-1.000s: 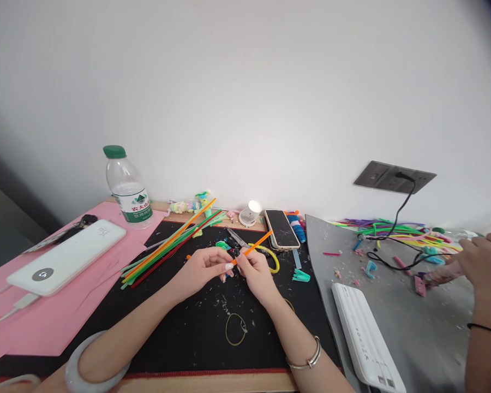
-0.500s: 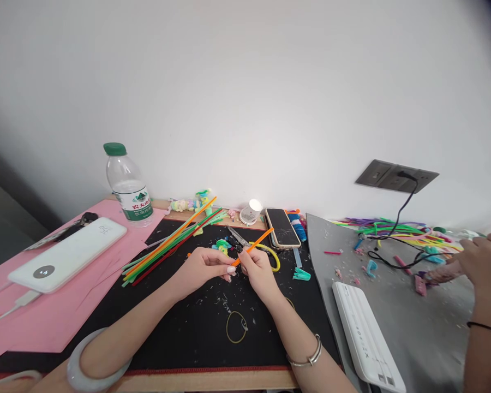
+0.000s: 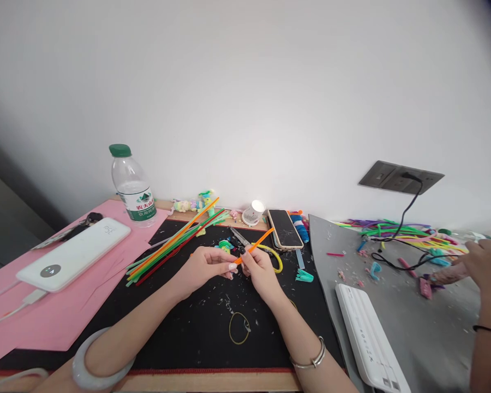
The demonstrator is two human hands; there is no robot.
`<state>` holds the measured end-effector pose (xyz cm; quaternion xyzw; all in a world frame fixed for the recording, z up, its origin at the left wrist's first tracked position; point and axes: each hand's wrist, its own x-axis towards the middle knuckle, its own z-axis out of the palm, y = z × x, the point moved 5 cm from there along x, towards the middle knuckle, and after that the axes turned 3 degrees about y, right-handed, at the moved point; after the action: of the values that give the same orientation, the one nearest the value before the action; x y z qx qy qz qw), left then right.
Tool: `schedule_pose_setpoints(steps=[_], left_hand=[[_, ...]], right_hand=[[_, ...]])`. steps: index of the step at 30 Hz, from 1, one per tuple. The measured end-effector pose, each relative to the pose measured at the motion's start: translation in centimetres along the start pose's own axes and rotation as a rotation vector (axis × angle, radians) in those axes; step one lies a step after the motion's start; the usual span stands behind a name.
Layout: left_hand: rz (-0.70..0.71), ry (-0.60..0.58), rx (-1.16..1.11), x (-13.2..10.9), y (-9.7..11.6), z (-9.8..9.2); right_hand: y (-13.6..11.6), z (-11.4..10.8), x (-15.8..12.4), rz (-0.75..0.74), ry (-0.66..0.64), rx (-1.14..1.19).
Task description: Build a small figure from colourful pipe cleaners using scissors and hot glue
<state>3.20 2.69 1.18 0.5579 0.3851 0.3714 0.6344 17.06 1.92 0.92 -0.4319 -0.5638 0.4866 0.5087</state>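
My left hand (image 3: 207,266) and my right hand (image 3: 260,268) meet over the black mat (image 3: 180,333), both pinching an orange pipe cleaner (image 3: 257,243) that slants up to the right. My left fingers grip its lower end; my right fingers are closed on it just beside them. Small black scissors (image 3: 238,238) and a green scrap (image 3: 225,245) lie just behind my hands. A yellow loop (image 3: 273,254) lies by my right hand. A bundle of coloured pipe cleaners (image 3: 172,242) fans out to the left.
A water bottle (image 3: 132,187), a white power bank (image 3: 74,254) on pink paper (image 3: 45,316), a phone (image 3: 285,228), a small lit candle cup (image 3: 254,212). A ring (image 3: 239,328) lies on the mat. Another person's hand (image 3: 485,263) works at right over a grey mat (image 3: 417,327) near a white power bank (image 3: 370,344).
My hands and the orange pipe cleaner hold nearly the same pose; the view has shifted slightly. The other person's hand at right has moved a little.
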Motion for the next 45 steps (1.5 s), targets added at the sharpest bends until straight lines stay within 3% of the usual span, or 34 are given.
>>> schedule_pose_setpoints(steps=[3,9,14,26,33,38,45], left_hand=[[-0.020,0.025,-0.018,0.0,0.0,-0.1],[-0.033,0.116,-0.037,0.1,0.2,-0.3],[-0.017,0.157,-0.036,0.1,0.2,-0.5],[-0.033,0.070,-0.131,0.3,-0.6,-0.5],[-0.073,0.047,-0.179,0.1,-0.2,-0.1],[-0.075,-0.002,-0.091,0.0,-0.1,0.3],[-0.053,-0.081,-0.040,0.0,-0.5,0.6]], right_hand=[[0.2,-0.1,0.0,0.014,0.014,0.037],[0.1,-0.9,0.0,-0.055,0.112,-0.107],[0.1,-0.8,0.1,-0.044,0.121,-0.057],[-0.9,-0.1,0.1,-0.063,0.048,-0.033],[-1.1,-0.4,0.1,-0.077,0.115,-0.083],[-0.8,-0.8,0.1,-0.079,0.157,-0.098],[-1.1,-0.4,0.1,-0.107,0.113,-0.101]])
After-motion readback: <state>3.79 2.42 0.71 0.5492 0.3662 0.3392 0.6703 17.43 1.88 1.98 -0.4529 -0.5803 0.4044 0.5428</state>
